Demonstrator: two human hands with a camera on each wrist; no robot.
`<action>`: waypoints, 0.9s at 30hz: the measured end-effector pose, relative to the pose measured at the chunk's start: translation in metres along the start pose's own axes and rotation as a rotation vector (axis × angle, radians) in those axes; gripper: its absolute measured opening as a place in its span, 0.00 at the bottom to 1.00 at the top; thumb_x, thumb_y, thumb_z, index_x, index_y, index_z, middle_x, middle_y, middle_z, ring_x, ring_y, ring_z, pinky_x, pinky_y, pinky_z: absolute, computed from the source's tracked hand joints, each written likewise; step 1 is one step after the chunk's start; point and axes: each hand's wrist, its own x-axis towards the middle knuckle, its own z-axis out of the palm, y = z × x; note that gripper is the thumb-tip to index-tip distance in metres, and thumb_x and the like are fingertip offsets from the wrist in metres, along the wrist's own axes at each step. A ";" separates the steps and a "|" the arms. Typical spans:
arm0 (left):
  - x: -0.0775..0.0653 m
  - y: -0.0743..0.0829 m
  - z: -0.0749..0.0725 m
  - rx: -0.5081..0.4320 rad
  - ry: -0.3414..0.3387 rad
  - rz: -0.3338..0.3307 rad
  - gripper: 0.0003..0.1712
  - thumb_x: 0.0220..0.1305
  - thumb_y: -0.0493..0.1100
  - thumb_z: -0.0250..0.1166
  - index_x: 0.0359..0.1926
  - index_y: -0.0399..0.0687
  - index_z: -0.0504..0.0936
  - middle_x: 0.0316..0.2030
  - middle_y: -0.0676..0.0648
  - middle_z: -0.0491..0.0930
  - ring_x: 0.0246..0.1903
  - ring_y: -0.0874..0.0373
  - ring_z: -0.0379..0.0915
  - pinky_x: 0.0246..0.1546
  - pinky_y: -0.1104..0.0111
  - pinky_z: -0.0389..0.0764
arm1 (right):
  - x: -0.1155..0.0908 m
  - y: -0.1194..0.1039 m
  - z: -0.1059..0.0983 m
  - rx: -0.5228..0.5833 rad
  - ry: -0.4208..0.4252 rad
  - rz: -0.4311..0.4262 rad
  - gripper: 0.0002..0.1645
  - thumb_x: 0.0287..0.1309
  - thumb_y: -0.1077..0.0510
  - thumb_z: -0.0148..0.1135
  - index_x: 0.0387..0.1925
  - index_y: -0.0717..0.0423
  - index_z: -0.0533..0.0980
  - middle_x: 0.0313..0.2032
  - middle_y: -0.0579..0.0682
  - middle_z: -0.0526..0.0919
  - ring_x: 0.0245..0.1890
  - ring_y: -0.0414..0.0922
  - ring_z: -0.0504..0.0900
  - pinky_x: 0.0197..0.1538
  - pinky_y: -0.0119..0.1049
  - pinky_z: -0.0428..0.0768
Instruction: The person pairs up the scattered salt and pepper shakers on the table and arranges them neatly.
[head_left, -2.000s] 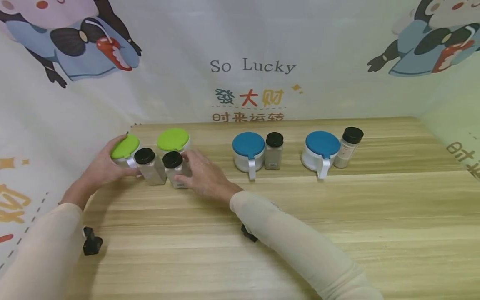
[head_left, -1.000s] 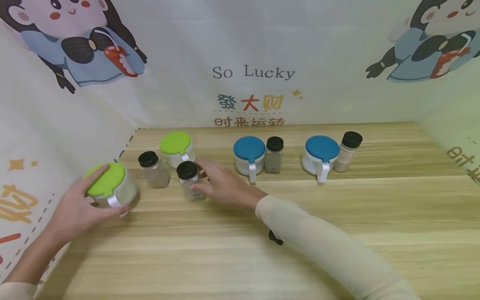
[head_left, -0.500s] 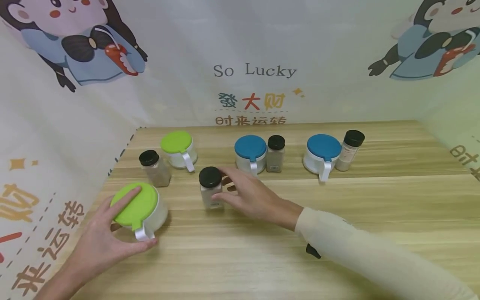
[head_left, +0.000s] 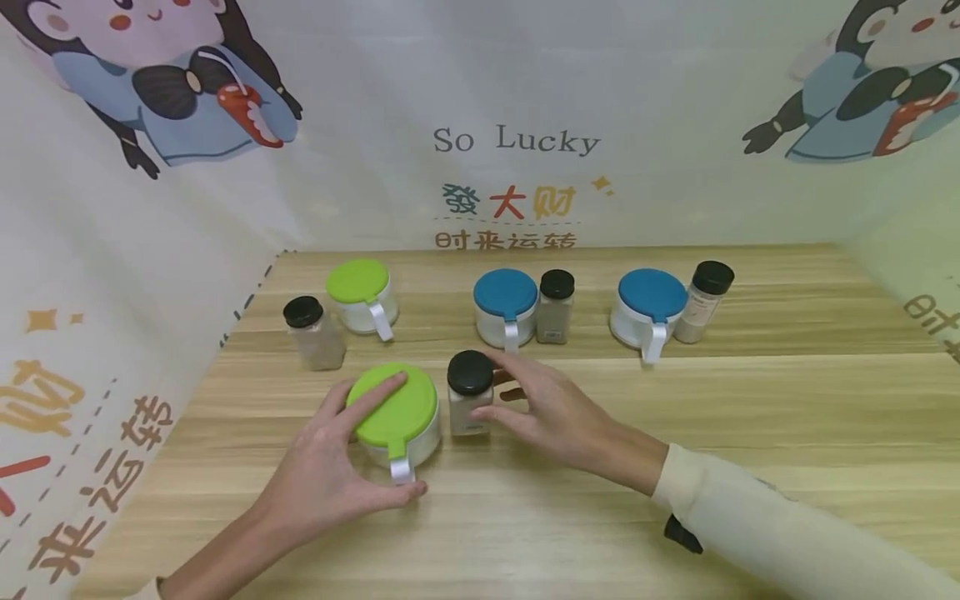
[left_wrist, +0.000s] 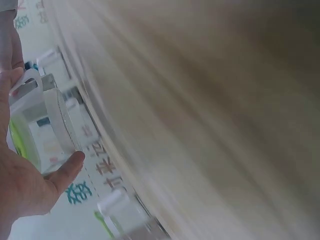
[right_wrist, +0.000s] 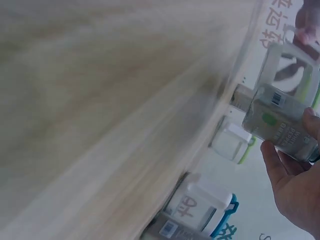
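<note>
In the head view my left hand (head_left: 318, 471) grips a seasoning jar (head_left: 392, 408) with a green lid, fingers over the lid and thumb near its white handle. Just right of it, my right hand (head_left: 558, 412) holds a square spice bottle (head_left: 468, 404) with a black cap, upright between thumb and fingers. Jar and bottle are side by side, with a narrow gap. The right wrist view has the bottle (right_wrist: 272, 122) raised off the table, its label partly legible as pepper. Seen from the left wrist, the jar (left_wrist: 60, 120) also hangs above the surface.
Along the back of the wooden table (head_left: 810, 433) stand another green-lidded jar (head_left: 360, 287), a black-capped bottle (head_left: 315, 337), two blue-lidded jars (head_left: 505, 300) and two more black-capped bottles (head_left: 555, 308). A printed cloth (head_left: 360, 125) hangs behind and at both sides.
Both hands have come forward and to the right from the back left. The green-lidded jar swung out left first, then right to beside the bottle. The other jars and bottles stay put.
</note>
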 end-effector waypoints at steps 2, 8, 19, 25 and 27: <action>0.008 0.007 0.007 -0.013 -0.005 0.017 0.62 0.36 0.66 0.84 0.75 0.71 0.66 0.63 0.42 0.67 0.55 0.42 0.74 0.49 0.42 0.79 | -0.008 0.003 -0.005 0.013 0.020 -0.007 0.38 0.63 0.53 0.72 0.70 0.57 0.68 0.60 0.50 0.79 0.53 0.47 0.82 0.54 0.35 0.80; 0.031 0.028 0.031 -0.070 -0.026 0.071 0.64 0.34 0.67 0.85 0.75 0.75 0.65 0.61 0.44 0.68 0.53 0.48 0.75 0.49 0.50 0.81 | -0.033 0.015 -0.023 0.062 0.081 -0.027 0.36 0.59 0.63 0.73 0.67 0.61 0.70 0.58 0.52 0.81 0.54 0.49 0.82 0.53 0.37 0.81; 0.068 0.060 0.062 -0.115 -0.046 0.131 0.62 0.36 0.68 0.84 0.75 0.74 0.66 0.59 0.42 0.68 0.49 0.48 0.76 0.46 0.53 0.82 | -0.069 0.028 -0.053 0.084 0.127 0.095 0.35 0.59 0.64 0.72 0.67 0.60 0.71 0.57 0.52 0.80 0.55 0.51 0.81 0.54 0.39 0.81; 0.080 0.079 0.068 -0.108 -0.072 0.181 0.62 0.37 0.69 0.83 0.75 0.70 0.66 0.63 0.41 0.66 0.50 0.47 0.75 0.47 0.55 0.81 | -0.084 0.033 -0.064 0.096 0.196 0.094 0.36 0.57 0.70 0.72 0.67 0.61 0.71 0.56 0.52 0.81 0.53 0.49 0.81 0.53 0.36 0.81; 0.083 0.084 0.070 -0.107 -0.079 0.192 0.63 0.37 0.68 0.83 0.75 0.69 0.66 0.64 0.40 0.65 0.51 0.47 0.75 0.48 0.56 0.81 | -0.088 0.034 -0.068 0.098 0.212 0.084 0.37 0.56 0.72 0.71 0.67 0.62 0.71 0.55 0.53 0.81 0.52 0.46 0.82 0.53 0.37 0.81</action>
